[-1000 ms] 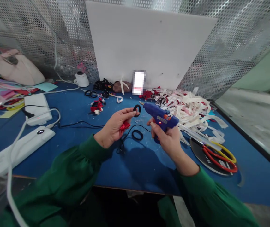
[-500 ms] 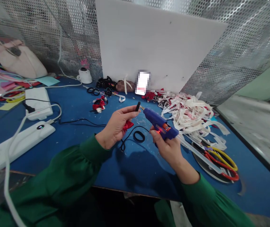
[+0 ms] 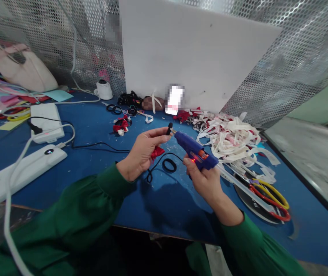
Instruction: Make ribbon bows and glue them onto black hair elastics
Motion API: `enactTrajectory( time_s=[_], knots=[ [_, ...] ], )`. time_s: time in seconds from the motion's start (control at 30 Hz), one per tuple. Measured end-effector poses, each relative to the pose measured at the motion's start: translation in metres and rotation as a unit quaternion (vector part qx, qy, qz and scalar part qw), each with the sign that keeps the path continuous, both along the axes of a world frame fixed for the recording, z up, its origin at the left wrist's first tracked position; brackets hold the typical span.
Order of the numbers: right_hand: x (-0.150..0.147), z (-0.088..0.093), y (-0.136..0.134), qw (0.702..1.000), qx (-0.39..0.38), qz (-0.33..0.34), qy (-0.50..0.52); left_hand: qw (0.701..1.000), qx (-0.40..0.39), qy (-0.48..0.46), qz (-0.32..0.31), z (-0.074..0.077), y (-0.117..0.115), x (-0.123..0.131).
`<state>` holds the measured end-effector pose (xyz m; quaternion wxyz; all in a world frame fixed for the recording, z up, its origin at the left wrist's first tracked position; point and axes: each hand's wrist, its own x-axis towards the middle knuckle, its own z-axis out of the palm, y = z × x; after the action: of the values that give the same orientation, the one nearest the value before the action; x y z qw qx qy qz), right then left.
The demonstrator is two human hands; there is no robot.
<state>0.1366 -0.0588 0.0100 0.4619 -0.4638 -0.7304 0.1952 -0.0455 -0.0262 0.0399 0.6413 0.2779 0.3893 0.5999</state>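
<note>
Far left, a white box [image 3: 22, 174] lies on the blue table [image 3: 94, 163], and here's the left hand [image 3: 139, 153], thumb and forefinger pinched shut on the black band [image 3: 169, 129], red ribbon [image 3: 157, 152] showing beneath. Nose to nose with that band, touching or just short, can't tell, comes the glue gun [image 3: 192, 148], the right hand's [image 3: 205, 178] fingers wrapped round its grip, red and yellow handles [image 3: 285, 217] beyond.

Ribbons [image 3: 233, 136] R of glue gun [image 3: 189, 144]
</note>
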Motion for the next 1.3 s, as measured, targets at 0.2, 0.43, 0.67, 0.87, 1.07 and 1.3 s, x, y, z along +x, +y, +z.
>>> enactTrajectory(
  time_s=[0.2, 0.43, 0.67, 0.87, 1.07, 1.3],
  knots=[
    [0.0, -0.0011, 0.0001, 1.0, -0.001, -0.003, 0.004, 1.0, 0.005, -0.002, -0.001, -0.0017, 0.0004, 0.0001],
    [0.0001, -0.0017, -0.0001, 1.0, 0.001, -0.01, -0.001, 1.0, 0.007, 0.003, 0.0, -0.0027, 0.0007, -0.0005],
    [-0.0008, 0.0005, -0.0002, 1.0, 0.011, -0.011, 0.0, 1.0, 0.006, -0.003, -0.001, -0.0008, -0.0001, -0.0004],
    [-0.0006, -0.0004, -0.001, 1.0, 0.012, -0.007, 0.007, 1.0, 0.011, 0.006, 0.004, -0.0019, 0.0006, -0.0006],
    [0.0005, -0.0026, -0.0011, 1.0, -0.009, -0.011, 0.007, 1.0, 0.007, 0.003, -0.003, -0.0023, 0.0003, -0.001],
    [0.001, -0.0035, -0.0012, 1.0, -0.014, -0.023, 0.006, 1.0, 0.012, -0.006, -0.004, -0.0008, -0.0002, -0.0008]
  ],
)
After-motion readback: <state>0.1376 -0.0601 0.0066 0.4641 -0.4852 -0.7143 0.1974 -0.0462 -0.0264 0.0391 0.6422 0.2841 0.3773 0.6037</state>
